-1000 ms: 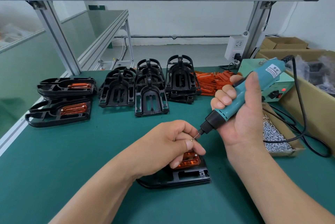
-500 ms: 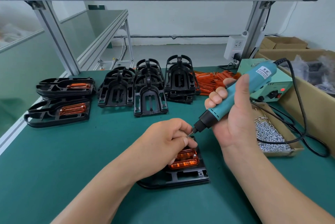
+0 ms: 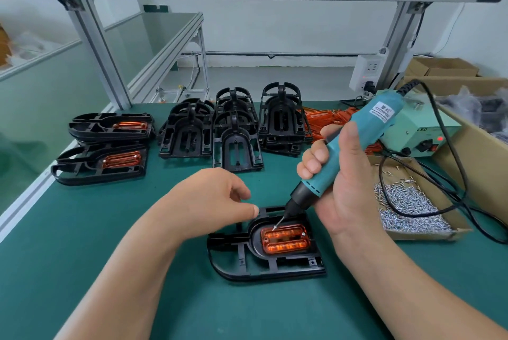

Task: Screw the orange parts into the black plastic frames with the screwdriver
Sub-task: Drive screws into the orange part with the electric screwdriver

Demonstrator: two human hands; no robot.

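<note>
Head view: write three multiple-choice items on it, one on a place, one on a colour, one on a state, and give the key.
1. Where does the bit of the screwdriver sit?
A) on a corner of the orange part
B) in the box of screws
C) on the mat

2. What colour is the screwdriver's body?
A) red
B) teal
C) yellow

3. What is the left hand doing?
A) gripping the screwdriver
B) pinching a screw
C) holding nothing, fingers loosely curled

Key:
1 A: the bit meets the part's far left corner.
2 B: the body gripped by the right hand is teal.
3 C: its fingers curl loosely and nothing shows in them.
</note>
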